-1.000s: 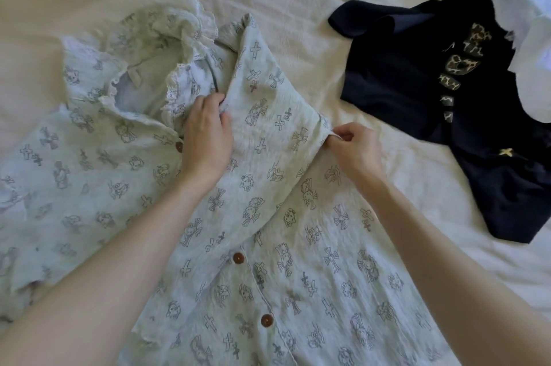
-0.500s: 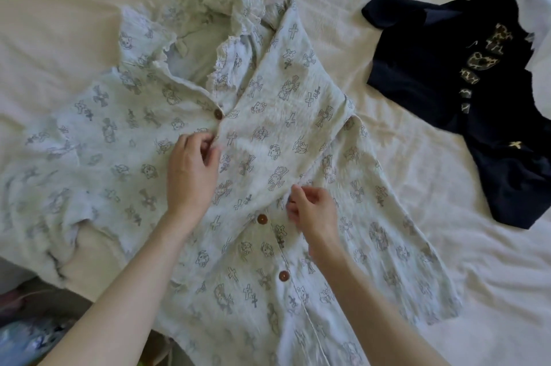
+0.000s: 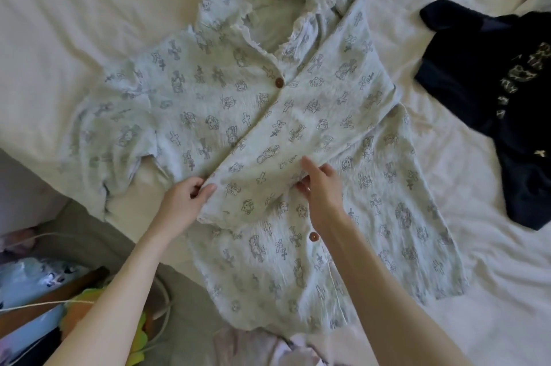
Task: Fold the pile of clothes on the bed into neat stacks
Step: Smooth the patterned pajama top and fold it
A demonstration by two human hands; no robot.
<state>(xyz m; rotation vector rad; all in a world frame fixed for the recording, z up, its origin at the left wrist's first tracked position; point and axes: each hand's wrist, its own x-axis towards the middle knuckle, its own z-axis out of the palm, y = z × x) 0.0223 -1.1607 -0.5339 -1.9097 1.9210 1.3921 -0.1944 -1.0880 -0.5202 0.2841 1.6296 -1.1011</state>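
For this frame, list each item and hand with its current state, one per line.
Printed shirt: spread front-up on the bed, upper button done, lower front panel lifted.
Left hand: pinches the front panel's lower edge.
Right hand: fingers on the panel's lower right part; grip unclear.
Dark garment: lies unfolded, crumpled, right of the shirt.
Bed sheet: wrinkled.

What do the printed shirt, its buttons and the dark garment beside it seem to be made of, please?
Printed shirt: thin crinkled woven cloth, matte, probably cotton; puckered texture. Buttons: brown, glossy, wood or plastic, unclear. Dark garment: navy, matte, softer and thicker-looking, perhaps a knit.
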